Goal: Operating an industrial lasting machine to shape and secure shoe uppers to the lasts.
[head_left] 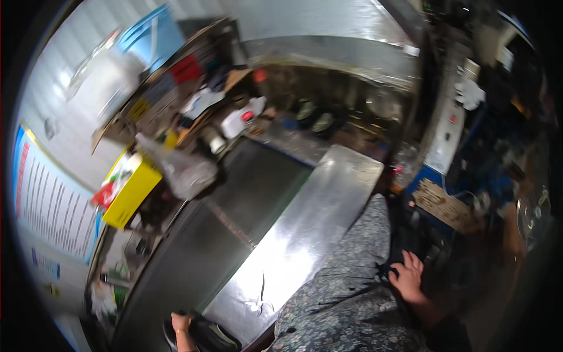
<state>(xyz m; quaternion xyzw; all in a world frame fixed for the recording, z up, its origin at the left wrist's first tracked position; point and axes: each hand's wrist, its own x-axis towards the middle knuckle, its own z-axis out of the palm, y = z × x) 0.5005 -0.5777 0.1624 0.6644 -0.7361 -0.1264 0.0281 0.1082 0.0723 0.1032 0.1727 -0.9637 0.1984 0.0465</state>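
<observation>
The picture is blurred. At the bottom edge, my left hand (179,323) has its fingers curled on the rim of a dark rounded object (205,335), next to the near end of a shiny metal counter sheet (305,229). My right hand (408,273) lies with fingers apart on my flower-patterned clothing (346,287), touching a dark strap or cord there. It holds nothing that I can make out.
A dark flat cooking surface (234,199) runs left of the metal sheet. Behind it are a yellow box (132,190), a clear plastic bag (185,170), a white jug with a red cap (239,120) and cluttered shelves. A metal hood (328,35) hangs above. Dark clutter fills the right.
</observation>
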